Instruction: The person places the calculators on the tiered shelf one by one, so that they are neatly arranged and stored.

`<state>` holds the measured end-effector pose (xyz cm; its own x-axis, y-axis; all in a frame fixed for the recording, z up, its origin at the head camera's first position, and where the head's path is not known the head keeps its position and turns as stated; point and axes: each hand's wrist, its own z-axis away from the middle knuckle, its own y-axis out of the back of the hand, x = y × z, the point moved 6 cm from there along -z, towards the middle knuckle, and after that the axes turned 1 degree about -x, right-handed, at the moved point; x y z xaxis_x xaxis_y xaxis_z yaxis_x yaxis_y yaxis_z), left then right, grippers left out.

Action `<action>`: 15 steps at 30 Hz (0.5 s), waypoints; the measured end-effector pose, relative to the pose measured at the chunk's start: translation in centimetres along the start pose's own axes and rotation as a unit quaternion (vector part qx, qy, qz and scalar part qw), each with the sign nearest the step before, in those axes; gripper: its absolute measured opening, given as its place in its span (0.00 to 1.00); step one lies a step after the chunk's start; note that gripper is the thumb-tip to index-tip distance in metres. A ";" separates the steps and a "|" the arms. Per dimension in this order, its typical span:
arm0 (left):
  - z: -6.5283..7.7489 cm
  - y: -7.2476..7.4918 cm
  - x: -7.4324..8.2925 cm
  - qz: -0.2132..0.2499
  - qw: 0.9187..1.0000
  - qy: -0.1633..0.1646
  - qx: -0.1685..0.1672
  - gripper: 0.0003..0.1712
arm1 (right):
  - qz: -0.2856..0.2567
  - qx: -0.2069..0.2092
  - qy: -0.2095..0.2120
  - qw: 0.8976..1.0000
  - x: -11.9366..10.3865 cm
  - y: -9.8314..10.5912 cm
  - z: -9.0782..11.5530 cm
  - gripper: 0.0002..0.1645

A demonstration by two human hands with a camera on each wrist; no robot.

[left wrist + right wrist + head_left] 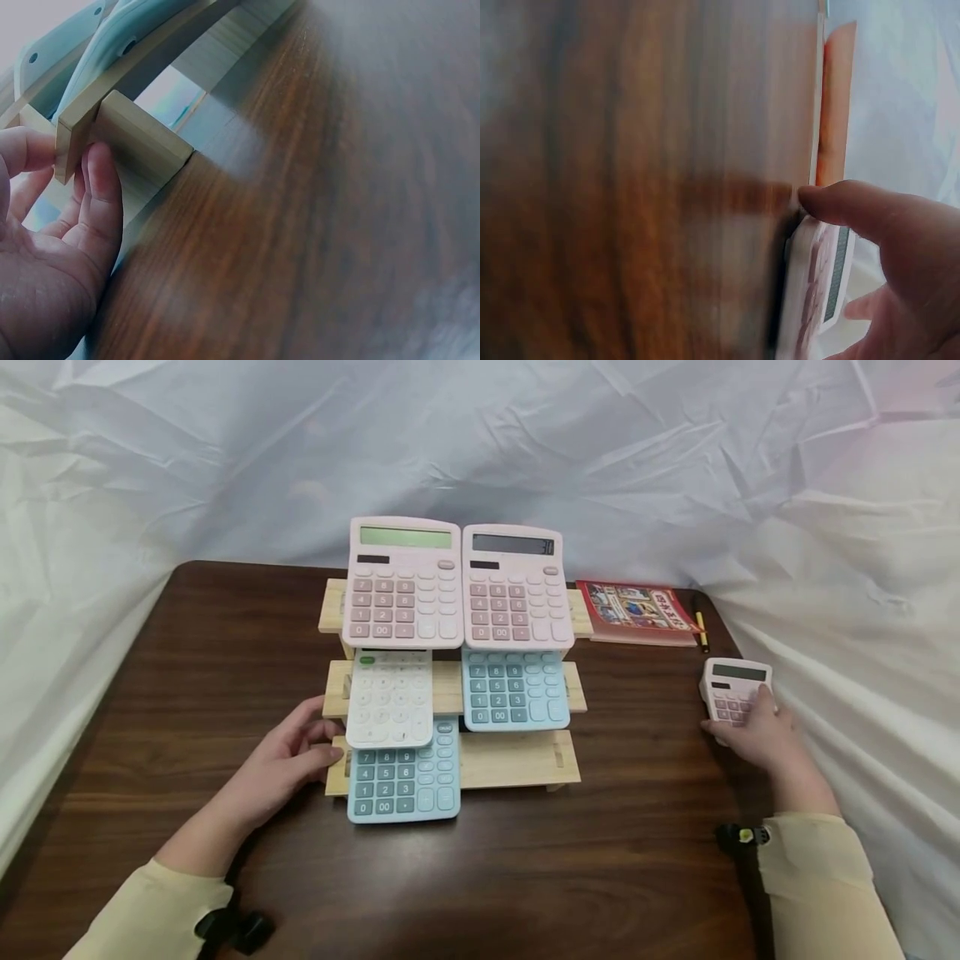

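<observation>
My left hand (288,752) grips the left end of a tiered wooden rack (517,760). In the left wrist view, thumb and fingers close round the board's end (75,135). Two pink calculators (405,585) lie side by side on the top tier. The middle tier bears a white calculator (390,702) at left and a blue calculator (516,693) at right. Another blue calculator (403,785) lies at the left of the lowest tier. At the table's right edge my right hand (768,739) holds a small pink calculator (731,689) by its sides, thumb on the left.
A red booklet (637,614) lies on the dark wooden table (600,860) behind the rack's right end. Beside it is a black and yellow pen (701,627). White sheeting (480,443) hangs behind the table and along its right side.
</observation>
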<state>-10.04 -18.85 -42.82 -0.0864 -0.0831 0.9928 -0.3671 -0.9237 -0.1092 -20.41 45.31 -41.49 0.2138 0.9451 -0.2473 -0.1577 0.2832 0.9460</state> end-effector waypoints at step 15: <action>0.0 0.1 0.1 -0.006 1.000 0.002 0.007 0.34 | 0.036 0.001 0.010 0.999 -0.4 -0.2 0.7 0.63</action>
<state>-10.08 -18.91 -42.75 -0.0848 -0.0701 0.9939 -0.3558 -0.9296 -0.0960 -19.75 44.75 -41.42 0.1835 0.9658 -0.1832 -0.1694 0.2147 0.9619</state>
